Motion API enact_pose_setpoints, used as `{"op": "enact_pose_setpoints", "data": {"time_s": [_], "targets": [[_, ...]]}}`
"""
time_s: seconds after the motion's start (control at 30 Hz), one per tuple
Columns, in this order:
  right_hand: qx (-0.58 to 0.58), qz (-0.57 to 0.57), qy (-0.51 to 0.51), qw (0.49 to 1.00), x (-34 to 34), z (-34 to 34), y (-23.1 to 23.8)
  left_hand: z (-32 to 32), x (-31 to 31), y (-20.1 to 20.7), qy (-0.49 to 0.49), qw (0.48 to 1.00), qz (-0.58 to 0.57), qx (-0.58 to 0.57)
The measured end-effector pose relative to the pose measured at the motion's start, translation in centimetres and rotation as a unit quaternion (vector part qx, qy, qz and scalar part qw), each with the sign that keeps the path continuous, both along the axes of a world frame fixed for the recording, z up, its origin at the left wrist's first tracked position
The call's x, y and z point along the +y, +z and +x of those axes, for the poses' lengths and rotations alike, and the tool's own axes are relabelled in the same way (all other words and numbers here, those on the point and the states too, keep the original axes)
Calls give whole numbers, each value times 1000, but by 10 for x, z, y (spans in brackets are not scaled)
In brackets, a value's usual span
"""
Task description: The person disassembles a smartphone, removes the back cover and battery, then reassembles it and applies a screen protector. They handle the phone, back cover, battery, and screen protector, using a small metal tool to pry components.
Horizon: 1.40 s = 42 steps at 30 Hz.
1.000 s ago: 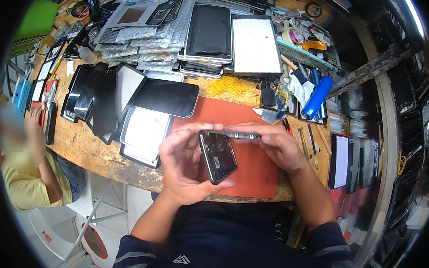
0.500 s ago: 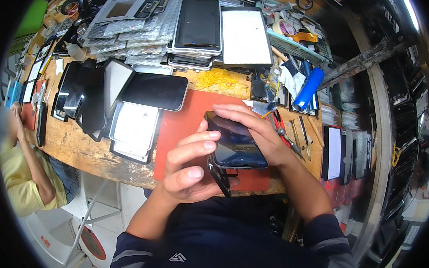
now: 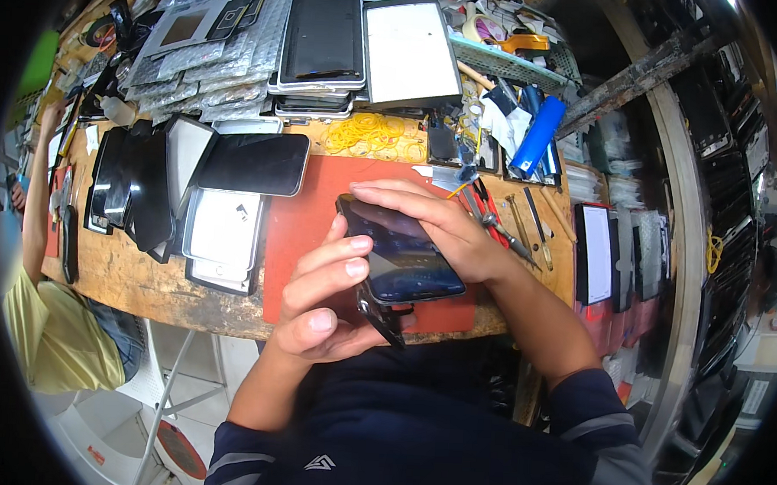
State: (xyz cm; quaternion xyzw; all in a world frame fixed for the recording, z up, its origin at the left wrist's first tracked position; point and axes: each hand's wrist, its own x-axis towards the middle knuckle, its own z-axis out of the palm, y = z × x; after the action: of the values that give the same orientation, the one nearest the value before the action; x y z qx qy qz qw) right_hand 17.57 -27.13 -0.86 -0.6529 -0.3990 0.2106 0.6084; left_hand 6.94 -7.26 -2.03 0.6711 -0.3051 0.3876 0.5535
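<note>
A black glossy phone screen [image 3: 415,270] sits tilted between my two hands, its near edge lifted off a thin dark frame [image 3: 383,322] below it, the two parted there like a wedge. My left hand [image 3: 321,296] is curled round the left side, with its fingertips at the screen's edge and its palm under the dark frame. My right hand [image 3: 458,237] wraps the far and right edges, fingers lying across the top of the screen. Parts of both pieces are hidden behind my fingers. Underneath lies a red mat [image 3: 299,208] on the wooden bench.
Left of the mat are a black tablet [image 3: 251,163], white panels [image 3: 222,231] and dark panels. Yellow bands [image 3: 371,135] and stacked bubble-wrapped parts [image 3: 205,78] lie behind. Red-handled pliers [image 3: 491,217] and a blue roll [image 3: 537,136] are at right. Another person's arm [image 3: 36,201] is far left.
My view has shifted, so the bench sits farther left in the picture. My hands keep nearly the same grip on the phone parts. The other person's arm has reached farther over the bench.
</note>
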Motion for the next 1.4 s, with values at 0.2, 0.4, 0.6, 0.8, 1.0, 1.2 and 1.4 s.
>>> {"op": "enact_pose_setpoints", "data": {"time_s": [0.2, 0.4, 0.6, 0.8, 1.0, 1.2, 1.4], "targets": [[-17, 11, 6, 1000, 1, 1, -3, -1, 0, 1, 10, 1000, 20, 1], [-10, 2, -6, 1000, 2, -1, 0, -1, 0, 2, 20, 999, 33, 2], [-11, 1, -20, 1000, 4, -3, 3, 0, 4, 0, 19, 999, 37, -3], [-94, -17, -71, 993, 0, -11, 14, 2, 12, 4, -28, 976, -174, 124], [-209, -23, -84, 974, 0, -14, 26, -2, 15, 17, -121, 862, -404, 282], [-204, 12, -39, 978, 4, -25, 26, 2, 16, 22, -188, 839, -415, 298], [-253, -42, -60, 965, 4, -31, 32, 4, 18, 22, -206, 844, -392, 302]]}}
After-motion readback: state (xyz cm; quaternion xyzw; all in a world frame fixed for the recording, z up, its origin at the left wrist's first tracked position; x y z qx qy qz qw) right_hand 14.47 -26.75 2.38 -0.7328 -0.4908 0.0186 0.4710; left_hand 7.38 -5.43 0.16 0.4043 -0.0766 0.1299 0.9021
